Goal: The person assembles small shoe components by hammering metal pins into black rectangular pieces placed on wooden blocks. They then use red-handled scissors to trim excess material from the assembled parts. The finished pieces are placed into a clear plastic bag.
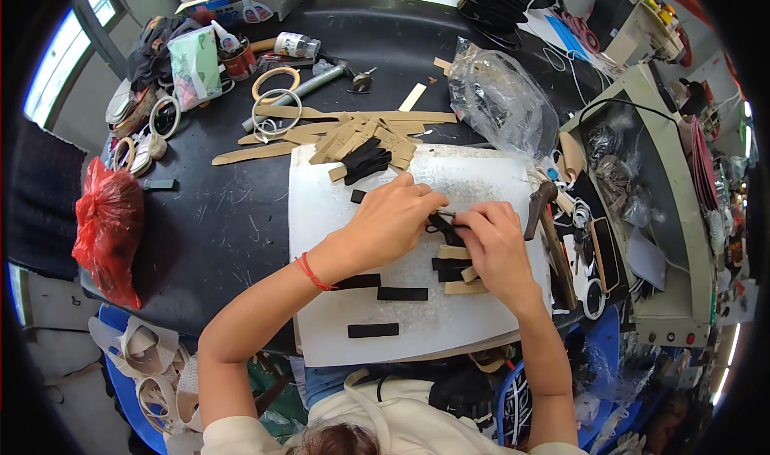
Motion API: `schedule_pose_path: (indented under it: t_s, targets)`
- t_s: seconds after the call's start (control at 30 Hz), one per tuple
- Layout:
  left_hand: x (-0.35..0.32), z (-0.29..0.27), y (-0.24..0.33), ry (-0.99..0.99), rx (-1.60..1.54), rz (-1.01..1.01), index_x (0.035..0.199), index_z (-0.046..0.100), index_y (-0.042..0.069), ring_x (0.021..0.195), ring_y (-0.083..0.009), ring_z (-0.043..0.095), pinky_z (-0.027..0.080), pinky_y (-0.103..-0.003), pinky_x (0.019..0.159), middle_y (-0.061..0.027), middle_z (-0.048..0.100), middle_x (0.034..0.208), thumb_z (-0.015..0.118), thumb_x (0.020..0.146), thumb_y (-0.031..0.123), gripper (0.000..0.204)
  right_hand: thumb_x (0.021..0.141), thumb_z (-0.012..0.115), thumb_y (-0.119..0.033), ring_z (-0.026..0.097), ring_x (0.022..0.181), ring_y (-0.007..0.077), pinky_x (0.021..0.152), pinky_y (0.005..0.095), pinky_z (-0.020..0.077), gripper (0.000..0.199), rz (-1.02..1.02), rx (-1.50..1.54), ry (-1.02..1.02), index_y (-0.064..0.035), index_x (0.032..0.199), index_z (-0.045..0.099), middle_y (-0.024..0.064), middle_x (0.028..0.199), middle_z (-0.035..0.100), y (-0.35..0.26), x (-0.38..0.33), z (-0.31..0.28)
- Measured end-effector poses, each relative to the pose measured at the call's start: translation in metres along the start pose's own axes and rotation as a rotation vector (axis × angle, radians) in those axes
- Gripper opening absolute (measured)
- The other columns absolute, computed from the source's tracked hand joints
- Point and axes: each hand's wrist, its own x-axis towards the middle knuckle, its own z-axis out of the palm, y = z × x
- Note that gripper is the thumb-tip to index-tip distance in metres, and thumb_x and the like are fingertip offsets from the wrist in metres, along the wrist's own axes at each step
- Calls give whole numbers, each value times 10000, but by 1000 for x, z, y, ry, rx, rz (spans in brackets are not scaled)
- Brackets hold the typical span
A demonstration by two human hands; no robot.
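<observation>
Over the white board (337, 214), my left hand (393, 218) and my right hand (496, 238) meet with fingertips pinched on a thin black strap (443, 229). A small shiny metal piece (446, 213) shows between the fingers, too small to tell its kind. Short black strips (403, 294) lie flat on the board below my left forearm. Beneath my right hand is a small group of black and tan folded pieces (454, 253). A bundle of black strips (367, 162) rests beside the heap of tan strips (353, 138) at the board's far edge.
A hammer (309, 88), rings (277, 84) and a bottle (297, 45) lie at far left. A red plastic bag (111, 226) sits on the left table edge. Clear plastic bag (501, 98) stands far right. Another hammer-like tool (541, 206) lies along the board's right side.
</observation>
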Motion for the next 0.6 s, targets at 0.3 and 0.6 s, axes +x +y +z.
schedule_pose_path:
  t_s: [0.3,0.6]
  targets:
    - [-79,-67,16,-49,116,-301,892,665,73,839,-257,569,478,-362,734,-70,627,905,690,758,35,141,793,688,-49,567,848,256,787,358,424,160,-77,226,-62,-67,951,674,79,855,631,-39,-9,0]
    - [-85,-50,-14,-28,-166,-264,920,669,34,803,-262,579,466,-355,721,-89,628,818,673,806,74,121,761,659,3,530,922,312,821,391,442,214,0,21,62,-32,972,666,119,932,589,0,-3,-8]
